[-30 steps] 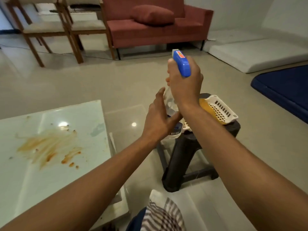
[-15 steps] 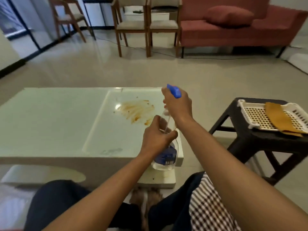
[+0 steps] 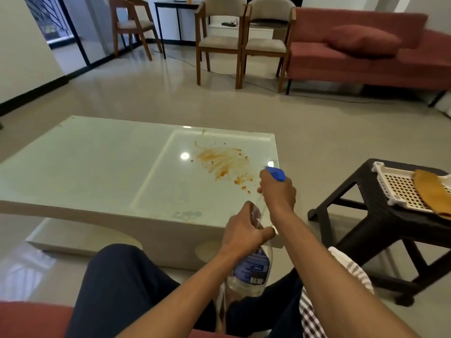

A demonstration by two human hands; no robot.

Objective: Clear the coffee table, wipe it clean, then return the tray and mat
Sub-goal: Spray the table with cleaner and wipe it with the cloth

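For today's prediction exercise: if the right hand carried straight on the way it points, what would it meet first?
Probably the orange stain on the coffee table: the right hand aims the spray bottle forward-left over it, though height above the glass is unclear.

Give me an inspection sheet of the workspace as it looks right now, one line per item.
Surface: the coffee table has a glass top with an orange-brown smear near its right end.
Job's things: the spray bottle is held over the lap; the white tray with the yellow mat lying in it sits on the black stool.
Clutter: nothing seen on the table.
Hands: the left hand grips the bottle's body; the right hand grips its blue spray head.
Cables: a black cable runs along the floor by the chairs.
Surroundings: wooden chairs, red sofa.
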